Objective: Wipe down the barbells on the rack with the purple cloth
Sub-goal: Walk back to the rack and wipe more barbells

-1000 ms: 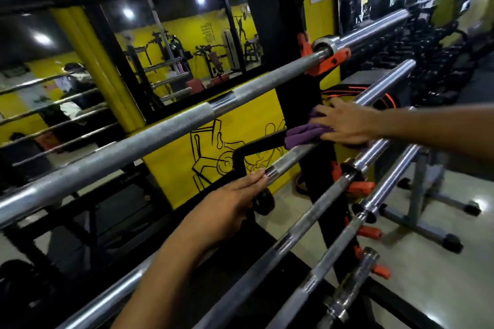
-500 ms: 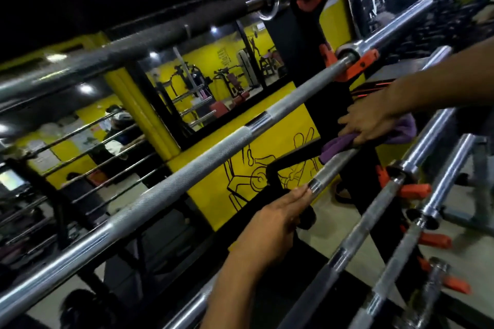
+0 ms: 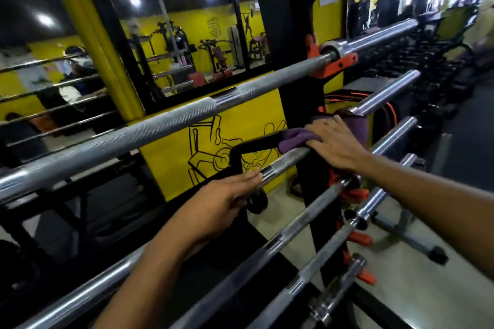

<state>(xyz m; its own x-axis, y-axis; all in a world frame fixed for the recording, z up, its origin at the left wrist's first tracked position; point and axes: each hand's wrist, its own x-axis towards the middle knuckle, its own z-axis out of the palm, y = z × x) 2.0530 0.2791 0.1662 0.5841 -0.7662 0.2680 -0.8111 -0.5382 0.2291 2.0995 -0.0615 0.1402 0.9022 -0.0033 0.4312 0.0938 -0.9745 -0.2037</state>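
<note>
— Where was the cloth?
— On the rack, over one bar, under the right hand; its flat fingers pressed the cloth.
— The left hand?
— Fingers curled round that bar, lower down.

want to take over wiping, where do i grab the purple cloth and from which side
Grip the cloth over the top, from the near side, where it drapes the bar. Its bunched left end sticks out past the right hand, which presses it down; the left hand holds the bar.
</note>
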